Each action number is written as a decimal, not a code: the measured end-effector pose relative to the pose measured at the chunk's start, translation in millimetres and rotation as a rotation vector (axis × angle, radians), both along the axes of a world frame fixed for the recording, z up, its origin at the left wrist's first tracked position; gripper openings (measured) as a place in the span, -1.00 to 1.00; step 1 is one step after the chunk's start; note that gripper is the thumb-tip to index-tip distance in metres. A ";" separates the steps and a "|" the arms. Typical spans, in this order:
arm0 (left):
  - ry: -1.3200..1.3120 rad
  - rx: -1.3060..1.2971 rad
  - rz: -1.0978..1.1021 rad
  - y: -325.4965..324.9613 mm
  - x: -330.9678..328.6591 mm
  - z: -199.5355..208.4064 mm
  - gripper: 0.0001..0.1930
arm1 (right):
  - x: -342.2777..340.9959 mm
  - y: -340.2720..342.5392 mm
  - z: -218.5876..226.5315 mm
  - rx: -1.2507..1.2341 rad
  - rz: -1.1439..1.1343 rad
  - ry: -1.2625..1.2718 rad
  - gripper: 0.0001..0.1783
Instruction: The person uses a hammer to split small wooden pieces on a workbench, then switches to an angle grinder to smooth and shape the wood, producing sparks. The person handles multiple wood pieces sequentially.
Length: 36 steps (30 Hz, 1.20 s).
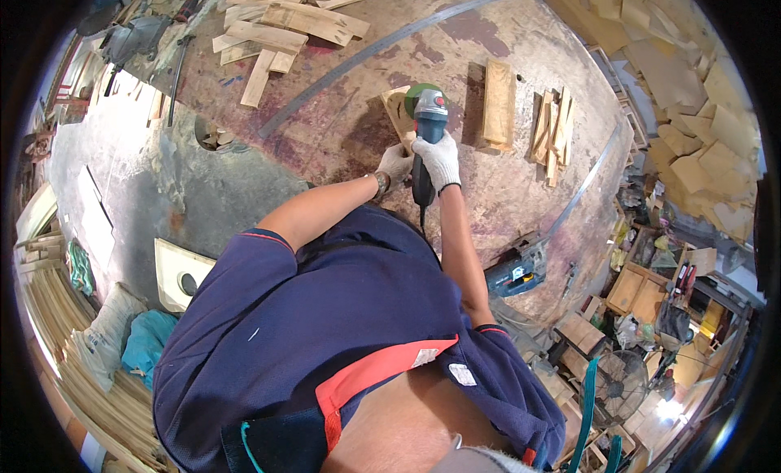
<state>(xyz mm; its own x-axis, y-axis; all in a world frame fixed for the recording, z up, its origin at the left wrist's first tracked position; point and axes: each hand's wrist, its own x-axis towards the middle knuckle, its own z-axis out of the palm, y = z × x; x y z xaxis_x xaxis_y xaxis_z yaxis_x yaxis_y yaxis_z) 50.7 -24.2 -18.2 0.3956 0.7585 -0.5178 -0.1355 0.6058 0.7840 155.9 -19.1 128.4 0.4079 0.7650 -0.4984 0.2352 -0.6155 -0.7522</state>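
My right hand [440, 157], in a white knit glove, grips the body of a dark teal and black angle grinder [430, 125]. The grinder's green disc [415, 96] lies over the upper end of a small light wooden piece [396, 108]. Whether the disc is spinning, I cannot tell. At the lower end of that piece, my gloved left hand [395, 163] holds it just left of the grinder. A black cord runs down from the grinder's tail toward my body.
Wooden boards [498, 104] and thin strips [554, 135] lie on the worn table to the right. More planks [285, 34] are piled at the far left, beside a long metal strip [358, 60]. A blue power tool [517, 272] rests near the right front.
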 end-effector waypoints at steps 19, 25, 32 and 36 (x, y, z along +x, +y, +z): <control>0.256 0.227 -0.204 8.7 -6.8 -20.5 -0.69 | -9.9 19.0 -14.3 -0.042 0.169 -0.125 -0.52; 0.033 0.126 -0.134 1.8 0.7 -15.8 -0.73 | -3.5 15.7 -18.8 -0.051 0.143 -0.166 -0.52; -0.135 0.004 -0.037 5.2 10.2 -91.6 -0.74 | -10.9 17.5 -15.5 -0.037 0.176 -0.168 -0.54; -0.023 -0.033 -0.073 2.8 1.6 -25.5 -0.74 | -6.2 16.5 -21.7 -0.052 0.154 -0.161 -0.54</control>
<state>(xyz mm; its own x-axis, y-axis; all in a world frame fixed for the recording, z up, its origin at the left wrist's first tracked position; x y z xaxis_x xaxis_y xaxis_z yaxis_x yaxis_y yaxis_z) 52.2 -21.4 -43.7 0.4611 0.7101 -0.5321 -0.1082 0.6402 0.7606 149.6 -2.6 106.7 0.3659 0.7993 -0.4766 0.4440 -0.6000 -0.6654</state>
